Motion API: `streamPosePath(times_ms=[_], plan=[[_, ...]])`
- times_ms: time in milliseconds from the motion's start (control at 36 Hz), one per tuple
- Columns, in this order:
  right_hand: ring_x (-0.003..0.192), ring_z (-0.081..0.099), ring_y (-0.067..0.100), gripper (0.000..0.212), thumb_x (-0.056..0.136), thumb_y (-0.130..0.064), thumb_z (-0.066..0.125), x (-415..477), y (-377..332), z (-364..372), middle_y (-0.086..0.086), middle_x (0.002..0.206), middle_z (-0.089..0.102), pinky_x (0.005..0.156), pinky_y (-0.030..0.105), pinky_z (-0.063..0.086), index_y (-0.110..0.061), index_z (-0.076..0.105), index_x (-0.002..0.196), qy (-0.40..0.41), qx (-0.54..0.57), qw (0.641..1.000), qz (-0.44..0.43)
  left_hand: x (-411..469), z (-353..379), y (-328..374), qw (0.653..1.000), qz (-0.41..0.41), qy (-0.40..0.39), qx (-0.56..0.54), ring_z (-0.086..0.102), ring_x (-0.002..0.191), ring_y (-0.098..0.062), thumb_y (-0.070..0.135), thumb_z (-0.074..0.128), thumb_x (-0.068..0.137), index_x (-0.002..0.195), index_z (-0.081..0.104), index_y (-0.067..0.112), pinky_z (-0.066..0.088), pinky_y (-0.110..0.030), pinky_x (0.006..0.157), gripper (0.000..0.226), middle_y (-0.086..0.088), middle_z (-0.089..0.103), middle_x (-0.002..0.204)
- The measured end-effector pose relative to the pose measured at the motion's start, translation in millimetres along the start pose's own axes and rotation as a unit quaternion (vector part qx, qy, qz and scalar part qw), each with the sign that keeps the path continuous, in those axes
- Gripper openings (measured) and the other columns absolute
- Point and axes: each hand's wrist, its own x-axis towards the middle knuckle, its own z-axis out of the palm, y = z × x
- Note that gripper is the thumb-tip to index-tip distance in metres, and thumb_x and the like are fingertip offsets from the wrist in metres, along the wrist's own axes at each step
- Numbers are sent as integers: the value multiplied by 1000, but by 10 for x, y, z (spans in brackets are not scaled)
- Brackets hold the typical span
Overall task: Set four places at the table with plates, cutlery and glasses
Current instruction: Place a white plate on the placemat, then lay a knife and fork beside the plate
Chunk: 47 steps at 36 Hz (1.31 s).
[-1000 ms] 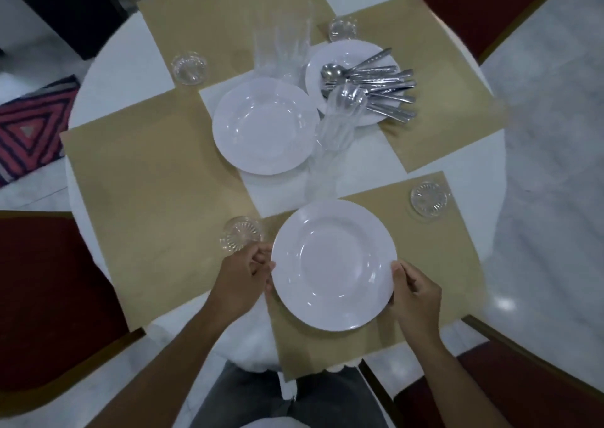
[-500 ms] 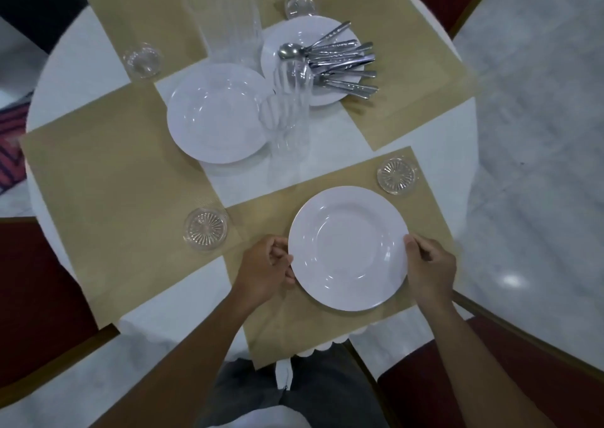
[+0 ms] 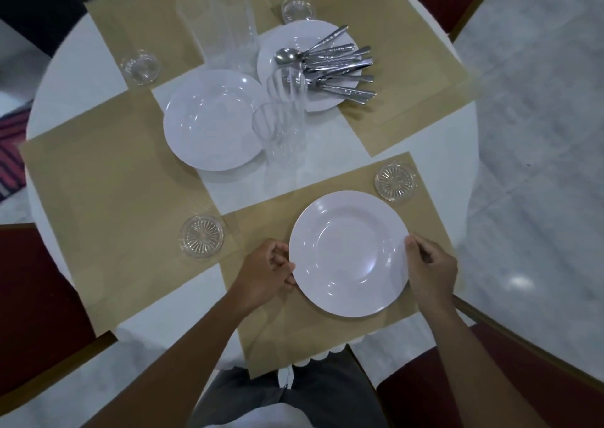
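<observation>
Person's got a white plate (image 3: 349, 253) sitting flat on the tan placemat (image 3: 327, 336) nearest them, a bit right of the mat's middle, and both hands are on it. The left hand (image 3: 263, 272) has its fingers curled in against the left rim, pinching the edge. The right hand (image 3: 429, 272) grips the right rim the same way, thumb on the edge. There's a ribbed glass coaster (image 3: 395, 182) at the mat's far right corner, near the plate but not touching it, and a second coaster (image 3: 202, 237) off to the left on the corner of the neighbouring mat. In the middle of the round white table (image 3: 81, 41) there's another plate (image 3: 212, 120), two tall clear glasses (image 3: 279, 133) just beside it on the right, and behind those a smaller plate (image 3: 294, 40) piled with cutlery (image 3: 340, 68). More glasses further back, too blurry to count.
</observation>
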Motion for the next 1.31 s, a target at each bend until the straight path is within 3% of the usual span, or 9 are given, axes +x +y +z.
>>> streamPosePath(times_ms=[167, 361, 528, 667, 861, 944, 1083, 1194, 1306], plan=[[94, 65, 2, 16, 97, -23, 66, 20, -45, -15, -15, 100, 71, 85, 26, 52, -23, 77, 109, 4, -2, 1000, -5, 91, -128, 37, 987, 16, -39, 154, 68, 83, -6, 28, 73, 85, 111, 61, 25, 54, -23, 82, 29, 7, 71, 91], [90, 65, 0, 14, 96, -24, 67, 43, -255, -22, -17, 97, 69, 74, 13, 47, -29, 75, 106, 57, 19, 997, -39, 237, -107, 258, 984, 87, 87, 131, 63, 84, -2, 30, 68, 88, 109, 65, 24, 46, -6, 72, 22, 10, 66, 96], [90, 66, -3, 17, 95, -18, 66, 208, -478, 4, -19, 97, 69, 75, 11, 47, -27, 76, 105, 46, 20, 994, -93, 468, 121, 694, 976, 148, 96, 125, 62, 86, 0, 28, 63, 91, 103, 68, 24, 50, -18, 80, 14, 11, 64, 94], [88, 67, 1, 17, 94, -13, 67, 463, -721, 125, -16, 94, 72, 73, 4, 46, -26, 77, 99, 19, 19, 989, -147, 793, 379, 1051, 977, 167, 69, 110, 61, 87, 2, 24, 59, 94, 105, 71, 25, 45, -5, 78, 17, 8, 64, 100], [91, 67, -3, 19, 95, -9, 64, 941, -1115, 335, -12, 98, 73, 76, 3, 46, -21, 78, 101, -21, 6, 981, -193, 1326, 652, 1733, 994, 45, 29, -93, 68, 80, -12, 24, 55, 93, 104, 69, 23, 59, -32, 83, 18, 2, 71, 100], [83, 65, -4, 21, 95, -8, 63, 1167, -1260, 435, -9, 96, 74, 73, 3, 44, -19, 78, 104, -33, -10, 977, -210, 1571, 729, 1976, 980, 7, 35, -196, 61, 71, -17, 13, 52, 94, 91, 65, 16, 57, -31, 76, 13, -6, 66, 90], [79, 64, -6, 23, 97, -12, 62, 1501, -1489, 604, -5, 96, 74, 72, 2, 43, -17, 76, 114, -62, -33, 971, -228, 1893, 795, 2178, 942, -64, 41, -328, 54, 61, -15, -6, 50, 90, 106, 65, -7, 47, -21, 56, 22, -12, 60, 82], [85, 64, -3, 30, 98, -15, 58, 1717, -1665, 749, -5, 104, 73, 74, -3, 39, -18, 70, 125, -82, -64, 967, -231, 1962, 834, 2243, 899, -84, 26, -429, 51, 66, -17, -4, 48, 94, 83, 56, 4, 43, -25, 61, 16, -10, 56, 77], [91, 61, 4, 35, 98, -15, 58, 1879, -1832, 886, 0, 117, 72, 72, -8, 33, -17, 65, 132, -93, -91, 964, -232, 2042, 851, 2238, 881, -85, 15, -465, 53, 63, -15, 6, 50, 99, 86, 58, 9, 45, -22, 52, 15, -6, 57, 77]])
